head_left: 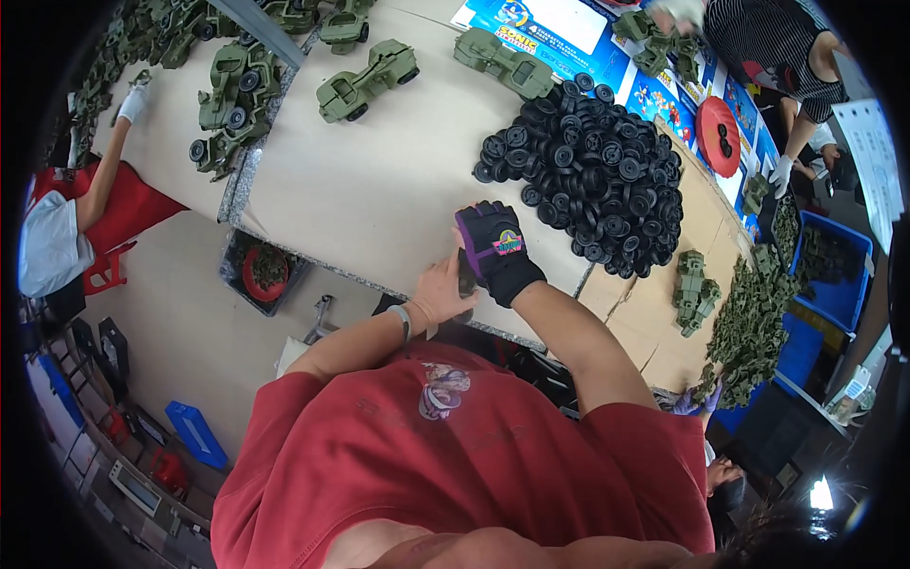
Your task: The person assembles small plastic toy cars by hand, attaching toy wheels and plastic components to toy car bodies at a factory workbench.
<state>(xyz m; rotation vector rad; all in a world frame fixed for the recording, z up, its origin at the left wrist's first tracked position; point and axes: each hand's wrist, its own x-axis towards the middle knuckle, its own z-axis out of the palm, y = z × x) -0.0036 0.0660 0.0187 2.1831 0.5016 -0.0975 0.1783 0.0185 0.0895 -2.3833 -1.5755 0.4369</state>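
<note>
At the near edge of the table my hands come together. My left hand (441,290) is bare, its fingers closed around a small dark piece (465,275). My right hand (495,248) wears a black and purple fingerless glove and presses against the same piece from the right. Most of that piece is hidden, so its kind cannot be made out. A large heap of black toy wheels (607,175) lies just right of my gloved hand. Farther off on the table stand a green toy vehicle (368,81) and another green toy vehicle (502,63).
More green vehicles (232,90) stand beyond a divider at left, near a person's gloved hand (136,102). At right lie a single green vehicle (695,292), a pile of green parts (754,322) and a red dish (718,137). Another person's gloved hand (780,176) is at far right.
</note>
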